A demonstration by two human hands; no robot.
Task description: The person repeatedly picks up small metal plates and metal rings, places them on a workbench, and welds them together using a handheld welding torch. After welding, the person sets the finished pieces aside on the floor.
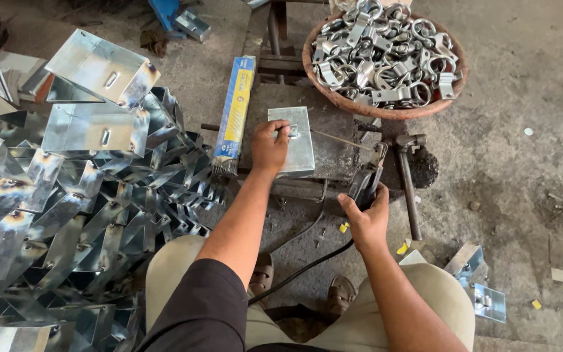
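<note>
On the far left we see a big pile of bent metal sheets (66, 215), shiny and stacked loosely, reaching almost to our left knee. Just right of the pile lies a long blue and yellow box of welding rods (236, 107), its long axis running away from us.

Next comes our left hand (268, 146). It rests on a flat metal plate (292, 140) that lies on the work block (333, 150); the fingertips press down a small metal clip (290, 132) on the plate's near-left part. The hand is closed lightly over the clip, not wrapped around it.

Our right hand (367, 218) is nearer to us and to the right, gripping firmly the dark rod holder (365, 186) with its cable. From the holder a thin rod (340, 139) goes up and left, so its tip points toward the clip, very near the left fingers. The clip lies up-left from the right hand's grip.

Further right a hammer (408, 182) lies with its handle toward us, and behind it stands a round basket (386, 104) full of metal clamps (386, 52).
</note>
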